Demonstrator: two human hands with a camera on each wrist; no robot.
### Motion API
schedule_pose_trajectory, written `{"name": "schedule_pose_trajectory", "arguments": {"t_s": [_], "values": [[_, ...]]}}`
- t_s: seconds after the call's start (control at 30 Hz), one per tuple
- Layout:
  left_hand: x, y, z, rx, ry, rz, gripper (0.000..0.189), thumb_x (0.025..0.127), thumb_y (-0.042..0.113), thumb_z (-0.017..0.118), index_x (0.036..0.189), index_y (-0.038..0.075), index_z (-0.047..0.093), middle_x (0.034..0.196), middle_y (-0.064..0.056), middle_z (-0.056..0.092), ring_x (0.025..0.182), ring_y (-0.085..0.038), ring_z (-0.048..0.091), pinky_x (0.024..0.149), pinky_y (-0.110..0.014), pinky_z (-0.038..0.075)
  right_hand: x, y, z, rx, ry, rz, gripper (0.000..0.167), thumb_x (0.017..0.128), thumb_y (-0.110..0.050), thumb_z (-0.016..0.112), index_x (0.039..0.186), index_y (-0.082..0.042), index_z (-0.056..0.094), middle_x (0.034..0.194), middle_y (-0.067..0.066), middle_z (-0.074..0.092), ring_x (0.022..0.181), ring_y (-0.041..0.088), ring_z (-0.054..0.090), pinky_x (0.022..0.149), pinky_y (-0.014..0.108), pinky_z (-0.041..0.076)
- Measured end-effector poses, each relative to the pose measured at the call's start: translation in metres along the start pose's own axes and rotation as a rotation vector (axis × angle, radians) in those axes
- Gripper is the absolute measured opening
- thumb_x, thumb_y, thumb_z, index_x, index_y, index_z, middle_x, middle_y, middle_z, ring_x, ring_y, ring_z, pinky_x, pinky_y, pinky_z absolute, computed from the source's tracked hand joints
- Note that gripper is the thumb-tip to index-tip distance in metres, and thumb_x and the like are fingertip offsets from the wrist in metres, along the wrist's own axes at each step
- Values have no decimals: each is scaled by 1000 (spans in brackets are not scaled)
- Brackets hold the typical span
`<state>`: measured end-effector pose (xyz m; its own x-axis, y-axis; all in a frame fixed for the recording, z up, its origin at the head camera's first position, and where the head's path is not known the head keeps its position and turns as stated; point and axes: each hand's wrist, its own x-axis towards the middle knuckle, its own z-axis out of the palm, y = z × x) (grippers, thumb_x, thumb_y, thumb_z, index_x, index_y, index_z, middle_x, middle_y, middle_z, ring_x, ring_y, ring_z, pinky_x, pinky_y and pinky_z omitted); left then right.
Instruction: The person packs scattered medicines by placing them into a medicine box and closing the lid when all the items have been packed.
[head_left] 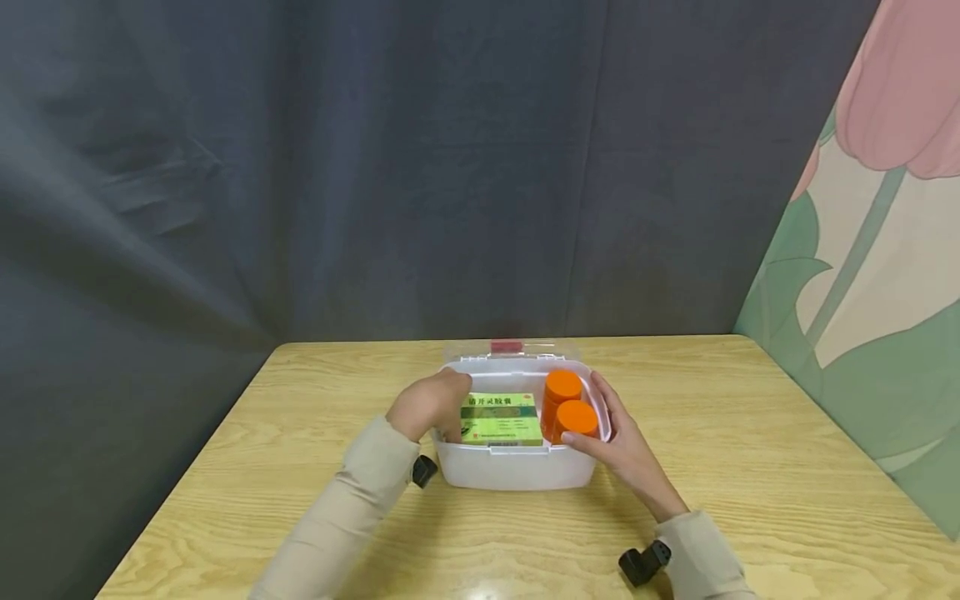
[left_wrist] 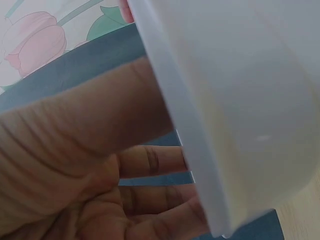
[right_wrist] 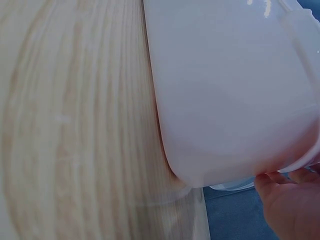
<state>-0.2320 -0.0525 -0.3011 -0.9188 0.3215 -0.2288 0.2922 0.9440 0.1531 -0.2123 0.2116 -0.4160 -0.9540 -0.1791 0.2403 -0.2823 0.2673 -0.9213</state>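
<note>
A white plastic storage box point(head_left: 517, 468) stands on the table with its lid swung back. Inside lies a yellow-green medicine carton point(head_left: 501, 419) with printed characters. Two orange-capped bottles, a rear bottle point(head_left: 562, 386) and a front bottle point(head_left: 577, 417), stand at the box's right end. My left hand point(head_left: 431, 405) reaches over the left rim and grips the carton's left end; the box wall hides its fingertips in the left wrist view. My right hand point(head_left: 626, 450) holds the box's right end, fingers along the outside and thumb at the front rim beside the front bottle.
The clear lid point(head_left: 536, 348) with a red latch point(head_left: 506, 346) lies behind the box. Underneath is a light wooden table point(head_left: 690, 417). A dark curtain point(head_left: 450, 167) hangs behind it, and a flower-painted panel point(head_left: 885, 333) stands to the right.
</note>
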Motion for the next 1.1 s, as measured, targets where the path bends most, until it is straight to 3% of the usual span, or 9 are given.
{"name": "schedule_pose_trajectory", "arguments": {"t_s": [0.13, 0.3, 0.43, 0.57, 0.7, 0.83, 0.93, 1.1], "values": [[2, 0, -1, 16, -12, -19, 38, 64, 1, 88, 91, 5, 62, 90, -5, 54, 82, -19, 48, 66, -33, 49, 2, 0, 1, 12, -8, -11, 95, 87, -22, 74, 157, -19, 11, 161, 11, 9, 143, 39, 13, 106, 66, 19], [-1, -5, -2, -11, -20, 19, 36, 67, 1, 86, 92, 5, 61, 89, -4, 55, 80, -19, 48, 66, -33, 48, 2, -1, 1, 25, -2, -14, 94, 87, -22, 74, 157, -17, 11, 160, 12, 11, 143, 38, 14, 107, 64, 20], [-6, -13, -2, -87, 8, 89, 42, 70, 7, 86, 104, 1, 62, 99, -7, 60, 83, -19, 53, 69, -35, 50, 2, -1, 2, 26, -4, -9, 94, 87, -22, 74, 157, -18, 12, 161, 10, 11, 143, 38, 13, 107, 65, 19], [-9, -22, -3, -165, 80, 189, 50, 78, 19, 83, 116, -5, 60, 111, -15, 62, 94, -25, 59, 79, -40, 52, 1, -2, 1, 4, -7, 4, 95, 87, -24, 74, 157, -19, 11, 161, 10, 10, 143, 39, 12, 107, 65, 19], [-5, -30, -3, -241, 184, 309, 48, 84, 21, 76, 119, -7, 59, 112, -21, 63, 100, -31, 62, 84, -41, 52, 2, -5, -6, -44, -7, 8, 95, 87, -26, 75, 157, -19, 11, 161, 12, 11, 143, 40, 13, 106, 65, 20], [-2, -41, -1, -356, 319, 401, 39, 87, 21, 73, 115, -3, 62, 105, -16, 67, 95, -26, 64, 81, -36, 54, 3, -8, -17, -72, -32, -9, 93, 89, -27, 73, 157, -18, 10, 160, 14, 12, 141, 43, 19, 105, 62, 26], [0, -53, 2, -475, 450, 389, 31, 88, 20, 72, 112, 1, 66, 98, -8, 68, 89, -21, 65, 77, -34, 55, 7, -9, -27, -55, -70, -34, 86, 93, -25, 67, 157, -14, 11, 158, 18, 16, 137, 45, 27, 103, 57, 32], [8, -73, 8, -660, 690, 277, 19, 90, 16, 71, 104, 4, 70, 86, -3, 69, 77, -18, 65, 66, -32, 55, 20, -13, -48, -41, -103, -60, 68, 102, -27, 52, 155, -4, 15, 150, 26, 31, 132, 44, 38, 101, 53, 37]]}}
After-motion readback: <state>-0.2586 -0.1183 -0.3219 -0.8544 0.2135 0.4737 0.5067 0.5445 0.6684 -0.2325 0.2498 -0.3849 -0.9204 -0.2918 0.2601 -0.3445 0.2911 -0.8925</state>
